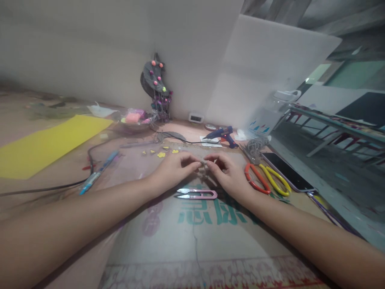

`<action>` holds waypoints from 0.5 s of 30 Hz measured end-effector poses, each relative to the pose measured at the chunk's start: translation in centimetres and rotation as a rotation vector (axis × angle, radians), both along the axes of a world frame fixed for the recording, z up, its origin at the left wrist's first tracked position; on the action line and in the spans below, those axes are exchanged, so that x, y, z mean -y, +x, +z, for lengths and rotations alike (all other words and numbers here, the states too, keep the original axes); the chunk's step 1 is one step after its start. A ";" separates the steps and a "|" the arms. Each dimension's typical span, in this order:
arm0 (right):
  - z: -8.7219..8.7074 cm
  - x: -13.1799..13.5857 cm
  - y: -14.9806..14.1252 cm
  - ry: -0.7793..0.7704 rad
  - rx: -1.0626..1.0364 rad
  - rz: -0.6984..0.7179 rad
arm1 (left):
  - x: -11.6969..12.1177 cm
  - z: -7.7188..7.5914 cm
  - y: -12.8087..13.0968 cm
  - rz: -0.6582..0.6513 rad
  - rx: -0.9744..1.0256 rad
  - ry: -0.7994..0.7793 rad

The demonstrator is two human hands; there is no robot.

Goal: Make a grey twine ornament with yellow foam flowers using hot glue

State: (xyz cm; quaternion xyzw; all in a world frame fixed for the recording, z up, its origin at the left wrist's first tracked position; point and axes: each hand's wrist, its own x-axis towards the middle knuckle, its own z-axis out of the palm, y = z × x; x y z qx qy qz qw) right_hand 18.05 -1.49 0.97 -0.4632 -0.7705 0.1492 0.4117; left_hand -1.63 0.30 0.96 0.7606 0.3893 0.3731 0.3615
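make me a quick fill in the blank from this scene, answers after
The snips near the left hand and right hand have a ____ handle.
The large sheet at far left is ____.
The phone lies to the ____ of the right hand.
The glue gun is mostly ____.

Pink; yellow; right; blue.

The left arm and right arm are bare and reach in from the two sides. The left hand and right hand come close together in the middle. On each hand, the fingers bend and the thumb pinches near the pointing finger. The fingertips almost meet.
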 end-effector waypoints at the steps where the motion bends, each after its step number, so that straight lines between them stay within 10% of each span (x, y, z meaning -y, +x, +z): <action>1: 0.1 0.0 0.0 0.021 0.030 0.003 | 0.0 0.0 0.0 -0.002 -0.001 0.002; 15: 0.0 -0.1 0.0 0.009 0.082 -0.002 | 0.1 -0.1 -0.1 -0.063 0.004 -0.035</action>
